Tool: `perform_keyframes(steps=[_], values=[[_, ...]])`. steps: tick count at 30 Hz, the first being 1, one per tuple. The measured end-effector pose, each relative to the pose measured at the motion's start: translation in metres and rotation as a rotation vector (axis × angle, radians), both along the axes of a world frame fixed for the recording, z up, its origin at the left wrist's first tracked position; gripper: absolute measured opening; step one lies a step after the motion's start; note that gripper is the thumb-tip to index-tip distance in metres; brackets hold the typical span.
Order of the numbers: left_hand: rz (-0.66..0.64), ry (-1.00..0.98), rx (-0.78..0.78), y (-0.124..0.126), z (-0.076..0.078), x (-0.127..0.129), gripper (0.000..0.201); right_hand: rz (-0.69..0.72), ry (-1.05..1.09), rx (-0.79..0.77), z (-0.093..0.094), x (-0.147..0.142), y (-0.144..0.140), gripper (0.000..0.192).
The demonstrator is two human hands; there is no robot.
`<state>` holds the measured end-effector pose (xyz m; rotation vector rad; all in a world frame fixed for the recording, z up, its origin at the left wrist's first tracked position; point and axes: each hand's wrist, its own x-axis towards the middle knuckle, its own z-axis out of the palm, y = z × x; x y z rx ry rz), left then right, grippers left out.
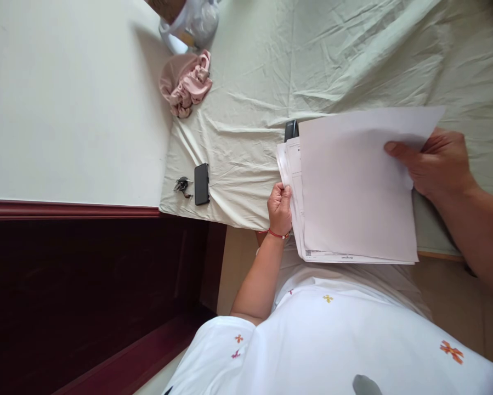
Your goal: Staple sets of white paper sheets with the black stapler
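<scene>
My left hand (279,207) grips the left edge of a stack of printed papers (294,189), its thumb lying on top. Over the stack lies a blank white sheet (357,186) that covers most of the print. My right hand (443,162) pinches this sheet near its upper right corner, thumb on top and the other fingers hidden beneath. That corner is bent upward, while the lower part of the sheet rests on the stack. The papers are held at the table's front edge, just above my lap. A dark object (291,130) shows partly behind their upper left corner.
A light green cloth (246,99) with creases covers the table. At its left lie a black phone (202,184) and a bunch of keys (182,185). Farther back are a crumpled pink cloth (186,85) and a clear plastic bag (200,24). A white wall (65,99) borders the left side.
</scene>
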<state>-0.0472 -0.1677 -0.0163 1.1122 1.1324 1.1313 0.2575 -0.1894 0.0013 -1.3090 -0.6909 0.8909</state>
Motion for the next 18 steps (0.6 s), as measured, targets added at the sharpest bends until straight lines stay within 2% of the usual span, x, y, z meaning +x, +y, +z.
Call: perform_keyframes(steps=[5,18], values=[[0.001,-0.033,-0.006,-0.0003,0.0037,0.002,0.042,-0.012,-0.004,-0.026,0.0024,-0.0009,0.0004,0.04],[0.0,0.104,0.038,-0.0004,0.0026,0.0002,0.044,-0.036,-0.059,-0.046,0.0071,-0.0013,-0.0012,0.034]])
